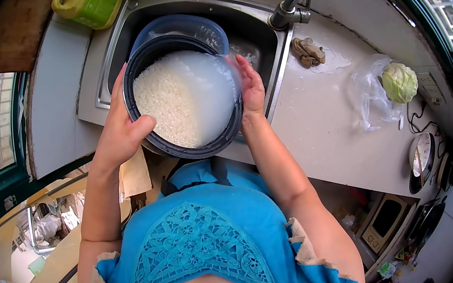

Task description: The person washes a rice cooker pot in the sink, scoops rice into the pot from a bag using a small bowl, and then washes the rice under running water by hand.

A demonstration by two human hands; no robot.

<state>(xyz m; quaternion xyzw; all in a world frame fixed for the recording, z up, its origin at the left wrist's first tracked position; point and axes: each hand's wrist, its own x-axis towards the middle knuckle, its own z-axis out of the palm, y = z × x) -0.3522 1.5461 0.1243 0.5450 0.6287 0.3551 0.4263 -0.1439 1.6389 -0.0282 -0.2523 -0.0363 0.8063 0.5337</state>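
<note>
A round dark pot (180, 148) is tilted over the metal sink (254, 16). White rice (166, 99) lies in its lower left part, and cloudy water (210, 88) fills the upper right side. My left hand (120, 133) grips the pot's left rim, thumb over the edge. At the right rim is my right hand (251, 87), its fingers apart and partly raised, the palm side against the pot. Behind the pot, a blue basin (184, 24) sits in the sink, partly hidden.
A faucet (288, 17) stands at the sink's back right corner. On the counter (314, 124) are a crumpled brown cloth (308, 53), a plastic bag (373, 95), a cabbage (399, 82) and a bowl (420, 153). A yellow-green jug (90, 0) stands left of the sink.
</note>
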